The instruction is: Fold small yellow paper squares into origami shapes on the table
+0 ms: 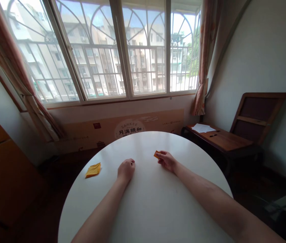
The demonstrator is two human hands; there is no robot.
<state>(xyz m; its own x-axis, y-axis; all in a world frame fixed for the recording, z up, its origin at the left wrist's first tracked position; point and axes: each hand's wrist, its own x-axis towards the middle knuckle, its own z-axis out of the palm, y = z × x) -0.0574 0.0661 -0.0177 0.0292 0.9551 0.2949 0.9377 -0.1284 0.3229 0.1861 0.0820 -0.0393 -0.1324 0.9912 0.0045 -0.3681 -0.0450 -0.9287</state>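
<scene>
My right hand (166, 160) pinches a small flat orange piece (156, 154), perhaps folded paper, between thumb and fingers just over the white round table (145, 209). To its left, my left hand (126, 169) rests near the tabletop with its fingers curled in. What those fingers hold, if anything, is hidden. Farther left, near the table's edge and apart from both hands, lies a yellow-orange folded square (93, 170) of paper or cloth with creases.
Behind the table, a long printed box panel (102, 130) stands under the barred window (102, 60). On the right, a low wooden table (224, 138) bears white papers (203, 128) beside a wooden-framed chair back (256, 111). An orange-brown cabinet (3, 175) stands at the left.
</scene>
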